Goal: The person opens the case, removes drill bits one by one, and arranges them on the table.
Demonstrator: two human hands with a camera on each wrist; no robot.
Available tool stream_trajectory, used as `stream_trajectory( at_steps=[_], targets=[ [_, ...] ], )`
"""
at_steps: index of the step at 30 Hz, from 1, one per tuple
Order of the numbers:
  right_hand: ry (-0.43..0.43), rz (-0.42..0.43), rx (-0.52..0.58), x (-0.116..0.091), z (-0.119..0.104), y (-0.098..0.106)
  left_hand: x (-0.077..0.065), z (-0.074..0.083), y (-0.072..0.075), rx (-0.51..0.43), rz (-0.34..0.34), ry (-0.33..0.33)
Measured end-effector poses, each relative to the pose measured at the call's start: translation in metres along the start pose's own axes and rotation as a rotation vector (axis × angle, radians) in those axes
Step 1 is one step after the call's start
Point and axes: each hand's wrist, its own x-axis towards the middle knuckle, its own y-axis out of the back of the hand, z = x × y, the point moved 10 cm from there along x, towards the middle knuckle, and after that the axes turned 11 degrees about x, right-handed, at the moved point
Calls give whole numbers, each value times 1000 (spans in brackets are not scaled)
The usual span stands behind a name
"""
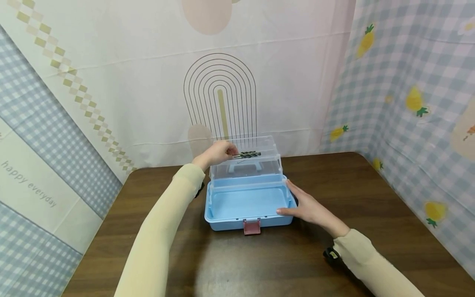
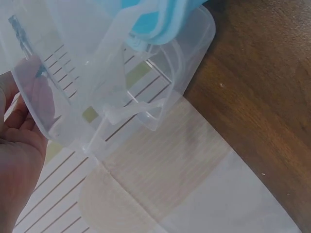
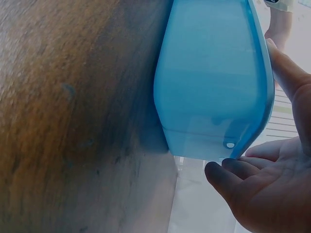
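Observation:
My left hand (image 1: 222, 152) pinches a small bundle of dark, spiral-fluted drill bits (image 1: 249, 154) above the raised clear trays of a light blue toolbox (image 1: 227, 225). In the left wrist view, part of a drill bit (image 2: 20, 36) shows through the clear plastic, with the left hand (image 2: 22, 136) behind its edge. At the toolbox's right end, my right hand (image 1: 309, 208) grips the rim, thumb at the front and fingers farther back. The right wrist view shows the right hand (image 3: 272, 179) around the blue end wall (image 3: 209, 87).
The clear trays (image 1: 245, 169) stand lifted at the back of the toolbox, whose blue bottom (image 1: 252, 202) lies exposed. A pink latch (image 1: 252, 227) hangs down in front. Behind the wooden table (image 1: 237, 264) hangs a patterned cloth (image 1: 156, 103).

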Motion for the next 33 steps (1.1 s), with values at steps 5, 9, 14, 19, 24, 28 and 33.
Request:
stream_trajectory(
  at_steps=[5, 9, 14, 19, 24, 28, 33],
  targets=[
    [3, 4, 0, -1, 0, 0, -2, 3, 1, -3, 14, -9],
    [0, 6, 1, -1, 0, 0, -2, 5, 3, -19, 10, -8],
    [-1, 5, 2, -1, 1, 0, -4, 3, 4, -41, 19, -7],
    [-6, 5, 4, -1, 2, -1, -6, -2, 7, -47, 65, -14],
    [-7, 6, 4, 0, 2, -1, -9, -6, 18, -59, 125, -1],
    [-4, 6, 5, 0, 2, -1, -13, -7, 31, -74, 152, 18],
    [-3, 8, 10, -2, 2, -1, -17, -12, 42, -91, 178, 31]
  ],
)
